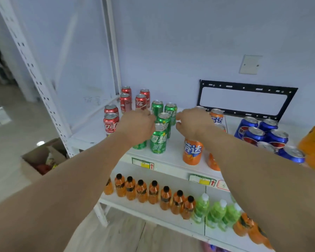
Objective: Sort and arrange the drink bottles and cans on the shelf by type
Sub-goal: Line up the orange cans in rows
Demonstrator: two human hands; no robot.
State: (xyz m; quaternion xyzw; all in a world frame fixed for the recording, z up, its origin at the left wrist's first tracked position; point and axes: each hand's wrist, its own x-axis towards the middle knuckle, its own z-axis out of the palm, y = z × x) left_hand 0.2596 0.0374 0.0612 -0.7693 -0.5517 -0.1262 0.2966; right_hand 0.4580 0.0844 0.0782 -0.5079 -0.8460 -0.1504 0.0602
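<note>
On the upper shelf [173, 157] the red cans [111, 122] stood grouped at the left; the left hand [136, 128] was half curled beside the green cans [158, 140], holding nothing I could see; the right hand [193, 122] hovered loosely curled over the orange cans [193, 151]; the blue cans [262, 135] clustered rightmost, one tipped; sorting looked nearly done, tidying remained.

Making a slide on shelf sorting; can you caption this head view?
Both hands, left and right, reach among green cans between red cans and orange cans.
</note>
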